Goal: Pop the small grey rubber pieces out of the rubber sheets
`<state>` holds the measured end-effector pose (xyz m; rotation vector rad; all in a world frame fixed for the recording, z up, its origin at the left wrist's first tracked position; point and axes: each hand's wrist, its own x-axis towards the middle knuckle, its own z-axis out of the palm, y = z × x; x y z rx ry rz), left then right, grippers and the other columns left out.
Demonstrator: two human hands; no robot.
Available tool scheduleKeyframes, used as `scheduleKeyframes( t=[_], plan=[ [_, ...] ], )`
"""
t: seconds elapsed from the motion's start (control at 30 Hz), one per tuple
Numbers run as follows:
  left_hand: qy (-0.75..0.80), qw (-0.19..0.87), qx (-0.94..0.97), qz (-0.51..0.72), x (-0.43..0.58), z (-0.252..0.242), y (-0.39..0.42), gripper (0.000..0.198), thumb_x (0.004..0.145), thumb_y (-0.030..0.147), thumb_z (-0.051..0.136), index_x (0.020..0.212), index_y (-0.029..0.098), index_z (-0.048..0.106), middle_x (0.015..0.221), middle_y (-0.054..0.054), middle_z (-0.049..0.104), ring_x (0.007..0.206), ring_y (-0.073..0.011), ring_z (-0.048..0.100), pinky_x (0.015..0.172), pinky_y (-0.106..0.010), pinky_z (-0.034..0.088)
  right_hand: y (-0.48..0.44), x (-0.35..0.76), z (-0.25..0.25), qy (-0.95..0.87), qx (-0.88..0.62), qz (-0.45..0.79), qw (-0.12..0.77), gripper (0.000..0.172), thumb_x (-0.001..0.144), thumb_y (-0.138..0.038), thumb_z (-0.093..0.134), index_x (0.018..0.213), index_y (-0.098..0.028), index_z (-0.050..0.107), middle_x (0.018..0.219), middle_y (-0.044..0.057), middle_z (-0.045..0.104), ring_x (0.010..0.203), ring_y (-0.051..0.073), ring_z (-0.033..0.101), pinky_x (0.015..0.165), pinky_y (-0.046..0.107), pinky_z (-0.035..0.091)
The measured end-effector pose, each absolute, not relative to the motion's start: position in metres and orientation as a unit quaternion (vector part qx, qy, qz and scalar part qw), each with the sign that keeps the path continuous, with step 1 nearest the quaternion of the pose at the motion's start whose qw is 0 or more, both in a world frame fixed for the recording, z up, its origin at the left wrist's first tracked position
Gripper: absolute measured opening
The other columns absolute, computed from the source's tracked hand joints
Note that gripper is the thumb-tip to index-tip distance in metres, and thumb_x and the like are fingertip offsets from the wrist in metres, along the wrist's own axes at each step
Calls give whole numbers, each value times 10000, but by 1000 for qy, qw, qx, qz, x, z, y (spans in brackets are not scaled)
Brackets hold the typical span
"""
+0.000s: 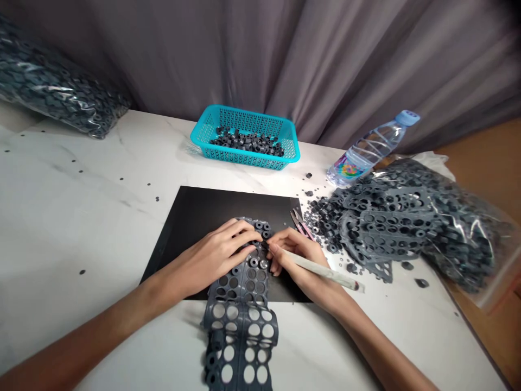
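Note:
A dark grey rubber sheet punched with rows of round holes lies over a black mat. Its near end hangs toward me, curled, with small rings along the left edge. My left hand lies across the sheet's far part, its fingertips closed down on it around the rings. In my right hand is a pale, pen-like tool, gripped like a pencil. The tool's tip meets the sheet beside my left fingertips; the exact contact is hidden. Several small rubber rings sit in the sheet near both hands.
A turquoise basket holding black rubber pieces stands behind the mat. Pink-handled snips lie at its right edge, beside a heap of punched sheets. A water bottle and stuffed plastic bags stand farther back. Bits dot the white table.

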<state>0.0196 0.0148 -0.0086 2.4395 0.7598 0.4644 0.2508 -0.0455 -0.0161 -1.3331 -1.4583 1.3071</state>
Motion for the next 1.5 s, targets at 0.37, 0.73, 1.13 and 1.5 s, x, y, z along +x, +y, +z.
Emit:
scheduleKeyframes(
  t=[0.37,0.73,1.13,1.5],
  plan=[
    [276,245,914,169,20,-11,14,246,1095,212,425,1295,237,566,1295,-37,591,1262,-203,523,1071,-384,484,-46,251,-14,-587,-519,501,368,202,1037,-389,600,1020,-188,620,719,-9,675,640,131,666,626,234,515],
    [278,276,904,170,20,-11,15,222,1096,251,441,1274,251,574,1302,-22,592,1266,-187,515,1079,-361,453,-37,252,-16,-571,-486,540,382,108,1030,-295,562,1046,-188,561,768,-8,659,594,120,668,563,222,548],
    [301,386,843,224,27,-14,29,173,991,266,611,1152,271,675,1116,-13,615,970,-172,599,861,-326,513,-28,258,-17,-555,-454,586,377,113,1000,-294,571,1023,-183,566,748,-14,643,527,123,656,466,226,572],
    [286,472,802,229,22,-9,39,132,978,262,621,1060,223,717,1089,-24,652,891,-143,630,828,-295,520,-28,261,-17,-561,-463,580,366,239,1034,-413,578,1027,-174,594,734,7,679,525,133,663,498,239,555]
  ],
)
